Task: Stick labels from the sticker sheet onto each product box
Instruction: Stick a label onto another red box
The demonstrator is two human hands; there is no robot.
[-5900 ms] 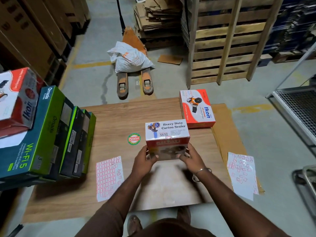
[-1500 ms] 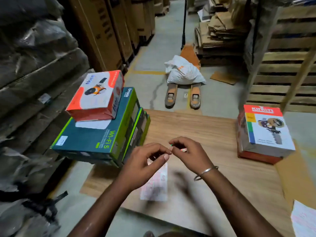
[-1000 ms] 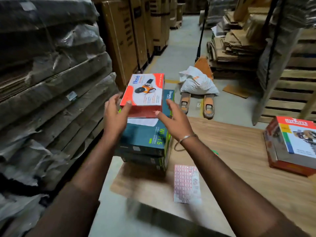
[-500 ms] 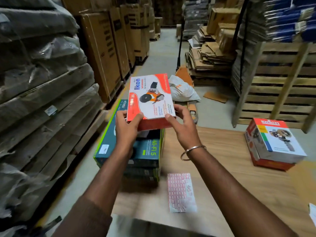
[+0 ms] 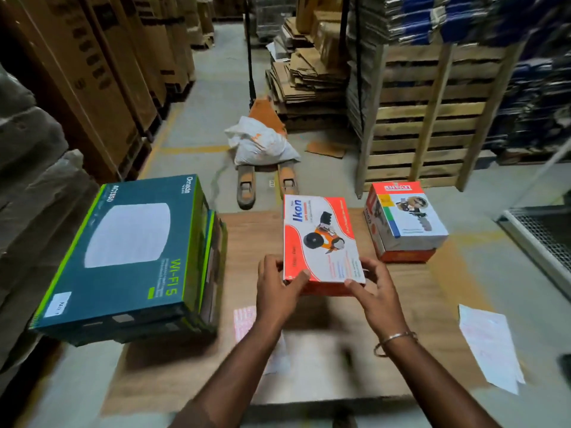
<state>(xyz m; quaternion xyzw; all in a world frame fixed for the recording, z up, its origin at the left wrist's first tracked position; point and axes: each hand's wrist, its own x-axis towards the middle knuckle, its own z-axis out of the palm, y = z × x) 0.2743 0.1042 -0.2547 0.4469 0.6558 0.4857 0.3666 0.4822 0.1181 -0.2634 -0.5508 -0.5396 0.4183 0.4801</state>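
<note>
orange ikon box (image 5: 321,242) gripped by both hands (image 5: 327,288).

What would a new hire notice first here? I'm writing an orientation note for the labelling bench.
Dead centre, both hands, left hand and right hand, hold an orange-and-white Ikon box over the wooden table. At the left sits a stack of teal Omada Wi-Fi boxes; at the far right of the table, a Khaitan tape-dispenser box lies on another box.

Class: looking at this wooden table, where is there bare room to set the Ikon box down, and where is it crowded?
Bare wood lies between the Wi-Fi box stack and the held Ikon box, and near the front edge between the two sticker sheets. The far right corner is crowded by the stacked tape-dispenser boxes.
</note>
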